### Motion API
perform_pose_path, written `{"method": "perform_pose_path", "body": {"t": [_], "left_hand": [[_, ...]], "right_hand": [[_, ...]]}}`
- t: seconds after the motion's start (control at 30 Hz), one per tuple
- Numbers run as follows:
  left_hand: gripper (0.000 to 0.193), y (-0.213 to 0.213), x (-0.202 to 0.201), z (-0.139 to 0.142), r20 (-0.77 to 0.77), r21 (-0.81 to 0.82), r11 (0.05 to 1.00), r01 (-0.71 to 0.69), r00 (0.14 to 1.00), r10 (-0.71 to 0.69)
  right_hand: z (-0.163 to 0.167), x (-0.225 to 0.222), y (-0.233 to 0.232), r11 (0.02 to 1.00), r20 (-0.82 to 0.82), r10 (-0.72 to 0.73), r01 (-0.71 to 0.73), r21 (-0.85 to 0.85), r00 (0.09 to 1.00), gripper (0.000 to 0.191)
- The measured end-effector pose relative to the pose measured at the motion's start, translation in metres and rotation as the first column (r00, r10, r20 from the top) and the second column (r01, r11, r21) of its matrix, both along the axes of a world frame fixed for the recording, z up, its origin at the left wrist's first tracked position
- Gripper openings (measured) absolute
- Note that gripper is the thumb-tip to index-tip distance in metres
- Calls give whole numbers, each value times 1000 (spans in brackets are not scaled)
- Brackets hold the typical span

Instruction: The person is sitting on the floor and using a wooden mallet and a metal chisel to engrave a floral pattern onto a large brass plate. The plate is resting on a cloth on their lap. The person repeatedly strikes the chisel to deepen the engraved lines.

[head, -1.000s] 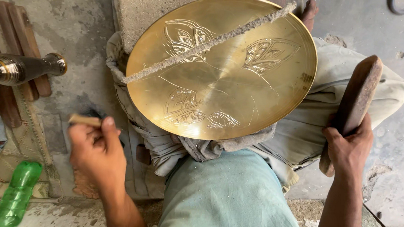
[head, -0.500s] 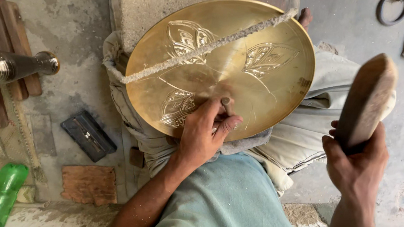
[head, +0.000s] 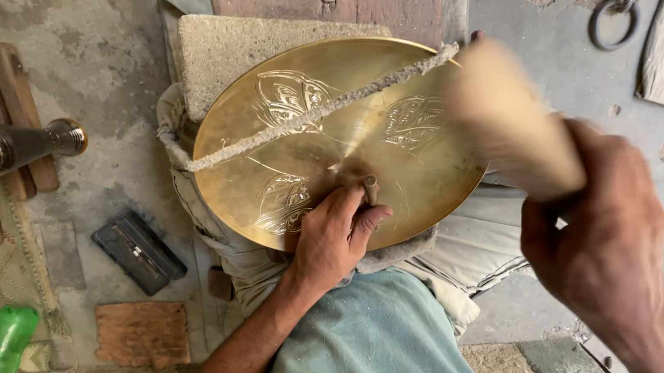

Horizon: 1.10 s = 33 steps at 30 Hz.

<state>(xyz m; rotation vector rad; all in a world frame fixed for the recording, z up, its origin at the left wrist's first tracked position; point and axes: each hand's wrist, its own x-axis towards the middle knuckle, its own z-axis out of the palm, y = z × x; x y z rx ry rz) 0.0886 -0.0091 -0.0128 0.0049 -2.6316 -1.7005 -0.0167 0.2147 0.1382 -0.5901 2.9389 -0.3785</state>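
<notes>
Brass plate [head: 312, 139] sits tilted on the lap, leaning on a stone block [head: 231, 48], w/ a rope [head: 306, 118] stretched diagonally across its face. Three leaf motifs already cut into the brass; the lower-right part and rim look blank, so by my read engraving is partway, maybe over half the motifs in.

Right hand [head: 601, 248] is clenched round a wooden mallet [head: 511, 123], blurred, raised over the plate's right edge. Left hand [head: 335, 236] rests on the plate near centre, fingers pinching a small chisel [head: 369, 189] upright, tip on the brass.
</notes>
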Motion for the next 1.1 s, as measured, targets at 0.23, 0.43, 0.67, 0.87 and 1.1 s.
{"method": "perform_pose_path", "body": {"t": [0.23, 0.43, 0.67, 0.87, 1.1], "left_hand": [[28, 0, 2, -3, 2, -4, 1000, 20, 1000, -20], [27, 4, -5, 15, 10, 107, 994, 8, 1000, -9], [30, 38, -25, 48, -141, 37, 996, 81, 987, -75], [26, 40, -24, 47, -61, 51, 996, 72, 996, -69], [33, -12, -4, 41, 90, 46, 990, -135, 987, 131]], "right_hand": [[-6, 9, -2, 962, -100, 163, -136, 237, 982, 54], [-11, 42, 1, 970, 243, -206, 231, -81, 948, 52], [-58, 104, -16, 532, 499, -425, 654, -538, 756, 64], [-94, 118, 21, 366, 299, -733, 724, -584, 611, 50], [-84, 113, 78, 454, 383, -775, 864, -216, 503, 52]]}}
